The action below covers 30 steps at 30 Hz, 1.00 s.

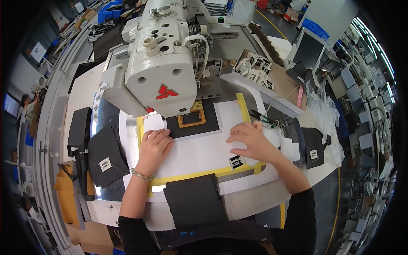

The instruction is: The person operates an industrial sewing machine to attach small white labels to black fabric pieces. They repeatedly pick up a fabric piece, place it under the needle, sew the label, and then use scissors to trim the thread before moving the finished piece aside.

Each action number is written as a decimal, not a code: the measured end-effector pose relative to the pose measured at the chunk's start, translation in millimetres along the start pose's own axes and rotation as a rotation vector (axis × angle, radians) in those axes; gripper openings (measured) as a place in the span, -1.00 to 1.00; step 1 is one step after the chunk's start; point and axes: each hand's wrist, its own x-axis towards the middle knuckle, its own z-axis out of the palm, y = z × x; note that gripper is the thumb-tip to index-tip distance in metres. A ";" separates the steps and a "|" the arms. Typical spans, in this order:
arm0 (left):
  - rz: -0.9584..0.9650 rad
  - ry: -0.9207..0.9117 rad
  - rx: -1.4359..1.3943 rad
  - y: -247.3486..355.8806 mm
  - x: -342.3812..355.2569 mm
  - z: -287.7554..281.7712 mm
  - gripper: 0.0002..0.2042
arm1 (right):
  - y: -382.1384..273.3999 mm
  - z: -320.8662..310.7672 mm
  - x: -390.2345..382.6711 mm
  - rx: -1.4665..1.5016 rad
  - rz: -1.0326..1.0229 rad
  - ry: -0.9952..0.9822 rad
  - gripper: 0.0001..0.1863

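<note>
A black fabric piece [174,126] lies on a white work plate [191,155] edged with yellow tape, under the head of a white sewing machine [161,68]. A yellowish rectangular clamp frame [191,118] sits on the fabric. My left hand [155,148] rests flat at the fabric's left edge, its fingers close together and lightly bent. Over the right side of the plate, my right hand [253,142] has its thumb and fingers apart, with nothing visible in them. Below that hand lies a small black-and-white label [236,161].
Black fabric pieces [106,148] are stacked at the left, one with a white label. Another black piece [195,199] lies at the front edge. Loose labels [255,70] fill an open box at the back right. Green-handled snips [263,117] and a clear plastic bag [325,114] are on the right.
</note>
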 end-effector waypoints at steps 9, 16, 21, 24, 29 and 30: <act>0.016 0.014 -0.029 1.3 3.7 2.2 -0.89 | -15.2 3.1 -14.1 0.027 -0.125 -0.255 -0.68; 0.017 0.029 -0.035 -1.3 1.5 2.6 -0.90 | -16.7 3.6 0.8 0.006 -0.195 -0.319 -0.83; 0.038 0.033 -0.016 -1.8 2.0 0.8 -0.84 | -28.8 -0.8 17.0 0.225 -0.095 -0.271 -0.87; 0.011 0.025 -0.165 8.6 9.3 -11.1 -0.71 | -40.8 3.2 30.8 0.715 0.184 -0.058 -0.85; -0.155 0.008 -0.816 41.9 16.3 -18.5 -0.58 | -60.4 37.4 50.0 1.401 0.243 0.323 -0.80; -0.222 0.027 -0.861 46.6 15.8 -16.4 -0.61 | -66.3 39.1 53.4 1.434 0.260 0.374 -0.77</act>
